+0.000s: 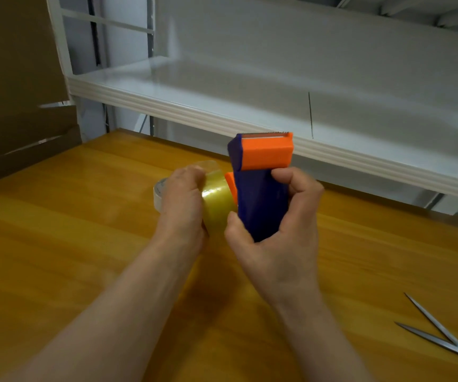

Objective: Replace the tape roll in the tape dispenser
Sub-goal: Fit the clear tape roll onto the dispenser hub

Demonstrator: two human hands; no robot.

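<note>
As tape roll [218,199] meets tape dispenser [261,199]

While the right hand [277,244] curls its fingers [285,175] and thumb round the upright blue-and-orange tape dispenser, the left hand [181,205] wraps the clear tape roll, held against the dispenser's side at nine o'clock. A white roll [158,194] lies behind the left hand. Open scissors [448,337] rest on the tabletop [84,244] at four o'clock

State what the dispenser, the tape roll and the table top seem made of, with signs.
Dispenser: likely matte plastic, uniform blue and orange colour.
Tape roll: glossy clear film, yellowish, bright highlights.
Table top: wood or wood-look laminate, grain streaks, soft sheen.
</note>
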